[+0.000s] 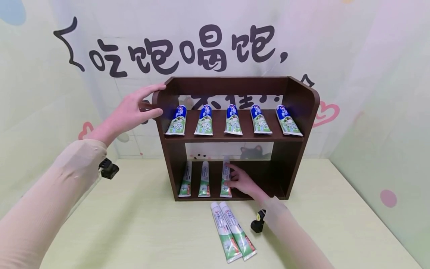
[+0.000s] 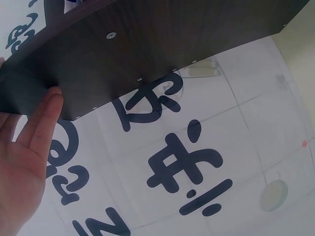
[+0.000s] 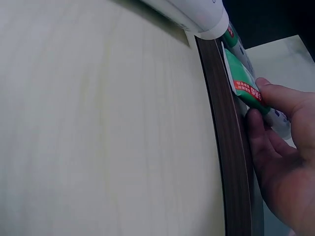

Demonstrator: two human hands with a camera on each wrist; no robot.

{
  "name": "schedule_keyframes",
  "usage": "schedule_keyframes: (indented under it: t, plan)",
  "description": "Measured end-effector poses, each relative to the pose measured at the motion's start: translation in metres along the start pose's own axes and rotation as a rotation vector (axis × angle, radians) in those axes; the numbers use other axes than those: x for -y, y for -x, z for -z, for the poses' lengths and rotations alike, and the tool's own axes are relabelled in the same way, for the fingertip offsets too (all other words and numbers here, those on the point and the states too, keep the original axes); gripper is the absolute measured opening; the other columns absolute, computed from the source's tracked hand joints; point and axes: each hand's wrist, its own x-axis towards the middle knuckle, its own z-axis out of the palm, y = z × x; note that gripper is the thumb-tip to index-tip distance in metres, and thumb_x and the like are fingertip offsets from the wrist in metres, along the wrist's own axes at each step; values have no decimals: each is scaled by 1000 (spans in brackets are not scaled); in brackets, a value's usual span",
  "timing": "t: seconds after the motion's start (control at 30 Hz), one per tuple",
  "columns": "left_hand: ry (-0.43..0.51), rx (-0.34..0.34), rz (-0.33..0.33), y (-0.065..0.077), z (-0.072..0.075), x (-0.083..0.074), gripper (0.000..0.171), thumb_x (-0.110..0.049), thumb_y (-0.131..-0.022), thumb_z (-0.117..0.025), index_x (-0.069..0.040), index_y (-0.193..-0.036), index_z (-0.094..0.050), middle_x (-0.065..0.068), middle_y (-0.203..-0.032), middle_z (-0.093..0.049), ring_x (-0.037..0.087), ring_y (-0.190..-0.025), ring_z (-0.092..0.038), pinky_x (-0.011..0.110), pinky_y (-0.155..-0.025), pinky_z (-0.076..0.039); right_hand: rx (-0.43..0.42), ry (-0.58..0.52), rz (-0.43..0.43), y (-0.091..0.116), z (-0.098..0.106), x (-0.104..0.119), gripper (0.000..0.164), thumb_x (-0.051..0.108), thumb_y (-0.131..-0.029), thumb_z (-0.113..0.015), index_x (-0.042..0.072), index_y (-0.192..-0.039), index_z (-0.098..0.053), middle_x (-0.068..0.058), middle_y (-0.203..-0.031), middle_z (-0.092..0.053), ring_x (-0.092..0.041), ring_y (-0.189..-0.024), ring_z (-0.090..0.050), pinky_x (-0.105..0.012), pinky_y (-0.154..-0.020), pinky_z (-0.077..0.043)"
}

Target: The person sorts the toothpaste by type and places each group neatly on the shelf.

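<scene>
A dark brown two-tier shelf (image 1: 231, 139) stands on the table. My left hand (image 1: 136, 106) reaches to its upper left side panel, its fingers fairly straight. In the left wrist view, fingertips (image 2: 55, 91) touch the outer face of the panel. On the lower tier, my right hand (image 1: 243, 181) pinches a white-and-green toothpaste tube (image 1: 226, 179) between thumb and fingers. The right wrist view shows the tube's green crimped end (image 3: 242, 81) near the shelf's front edge. To its left lie two matching tubes, one by the side wall (image 1: 186, 180) and one nearer (image 1: 204, 180).
Several blue-and-green toothpaste tubes (image 1: 233, 121) lie in a row on the upper tier. Two white-and-green tubes, a left one (image 1: 226, 235) and a right one (image 1: 238, 231), lie on the pale table (image 1: 141, 224) before the shelf. Behind stands a printed wall (image 1: 134, 22).
</scene>
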Motion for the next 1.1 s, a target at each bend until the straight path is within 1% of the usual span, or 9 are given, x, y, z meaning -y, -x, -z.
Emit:
schedule_keyframes:
  t: [0.17, 0.33, 0.47, 0.53, 0.73, 0.93, 1.1]
  plan:
    - [7, -1, -6, 0, 0, 1, 63, -18, -94, -66, -24, -151, -41, -1, -159, -38, 40, -110, -67, 5, -77, -48, 11, 21, -9, -1, -2, 1, 75, 6, -87, -73, 13, -152, -37, -22, -115, -60, -27, -98, -64, -34, -76, -58]
    - [-10, 8, -2, 0, 0, 2, 63, -19, -94, -66, -24, -151, -40, -2, -160, -37, 39, -111, -67, 3, -78, -47, 49, -17, -39, 0, 1, 10, 76, 2, -87, -72, 8, -152, -34, -27, -117, -58, -28, -96, -64, -33, -72, -57]
    - [-13, 14, -3, 0, 0, 1, 63, -18, -94, -66, -23, -151, -41, -2, -160, -37, 39, -111, -67, 2, -80, -46, 57, -19, -63, 1, 1, 13, 76, 1, -87, -71, 8, -152, -33, -27, -117, -57, -28, -96, -64, -35, -72, -58]
    - [-8, 14, -4, 0, 0, 0, 63, -18, -94, -65, -22, -151, -40, -1, -160, -37, 39, -112, -67, 2, -79, -46, 52, -1, -69, -1, 0, 9, 75, 2, -87, -72, 9, -152, -34, -25, -117, -57, -26, -95, -64, -33, -72, -58]
    - [-15, 11, 3, -1, 0, 0, 63, -20, -94, -65, -24, -152, -40, -1, -160, -37, 40, -112, -67, 2, -78, -46, 62, 39, -75, -2, 4, 9, 73, 2, -87, -72, 5, -150, -36, -25, -112, -58, -23, -86, -62, -29, -66, -56]
    - [-12, 7, -4, -1, 0, 1, 63, -19, -95, -64, -23, -152, -39, 0, -160, -37, 40, -111, -67, 2, -79, -46, 64, 31, -79, -4, 4, 7, 71, 2, -86, -72, 6, -149, -39, -23, -112, -56, -20, -81, -58, -26, -63, -53]
    - [-17, 7, -5, 0, 0, 1, 63, -20, -95, -65, -25, -152, -40, -1, -160, -37, 38, -114, -66, 1, -82, -44, 68, 38, -59, -3, 2, 6, 70, 2, -87, -71, 4, -149, -39, -22, -115, -53, -18, -76, -56, -26, -60, -51]
